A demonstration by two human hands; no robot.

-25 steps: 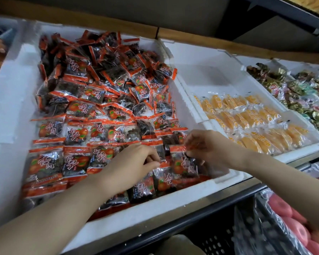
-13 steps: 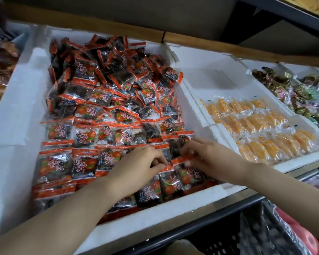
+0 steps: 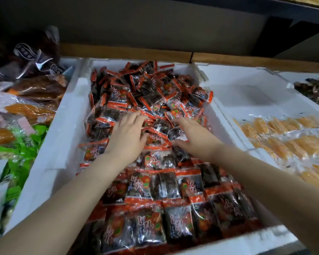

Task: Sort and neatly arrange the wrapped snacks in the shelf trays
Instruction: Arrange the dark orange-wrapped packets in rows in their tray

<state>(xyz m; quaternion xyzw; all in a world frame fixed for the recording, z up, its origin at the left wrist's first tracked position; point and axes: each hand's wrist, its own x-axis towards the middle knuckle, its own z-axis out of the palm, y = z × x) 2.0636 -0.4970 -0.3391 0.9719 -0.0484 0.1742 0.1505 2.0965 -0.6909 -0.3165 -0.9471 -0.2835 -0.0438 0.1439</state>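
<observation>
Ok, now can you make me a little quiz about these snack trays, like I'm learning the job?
1. True or false: the red-and-black packets in the front rows lie neater than the heap behind them.
2. Pick one: the snacks in the right-hand tray are A green, B yellow-orange, C blue.
3. Fill in the colour: the left hand and the right hand both reach into the middle ____ foam tray.

Key: 1 true; 2 B; 3 white.
</observation>
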